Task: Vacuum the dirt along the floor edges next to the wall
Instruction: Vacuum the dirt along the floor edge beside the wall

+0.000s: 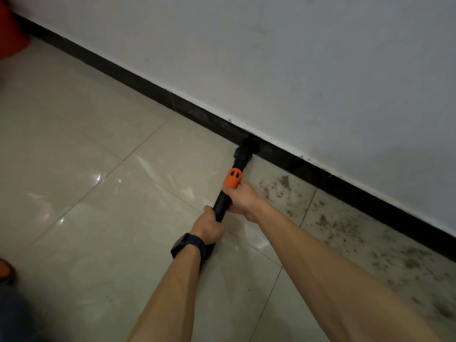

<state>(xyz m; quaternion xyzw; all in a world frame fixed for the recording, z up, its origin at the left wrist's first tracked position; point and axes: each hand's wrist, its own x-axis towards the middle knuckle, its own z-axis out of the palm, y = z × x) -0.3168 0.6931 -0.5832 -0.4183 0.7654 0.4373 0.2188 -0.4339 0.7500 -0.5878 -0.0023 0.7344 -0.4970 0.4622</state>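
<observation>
Here, in the head view, you hold a black vacuum tube point(223, 203) with both hands, and it slants away from you toward the wall point(296, 58). Your left hand point(208, 225) is wrapped round the lower part of the tube, fingers curled tight about it, with a dark wristwatch point(185, 245) on that wrist. Your right hand point(243, 197) grips the tube farther up, fingers closed round it just below the orange collar point(233, 177), thumb touching the collar's lower edge.

Beyond the collar, the black nozzle point(246, 150) sits down at the seam where the tiled floor point(86, 169) meets the black baseboard point(148, 87), its tip against the baseboard. The nozzle end blurs into the dark strip, so you cannot make out its exact shape.

The dirt point(345, 225) lies to the right of the nozzle: brown specks and smudges scattered over the pale tiles in a band beside the baseboard, running off toward the lower right corner. The tiles to the left of the nozzle look glossy, with light reflections on them.

A red object point(11, 30) shows at the upper left edge, too cropped to identify.
</observation>
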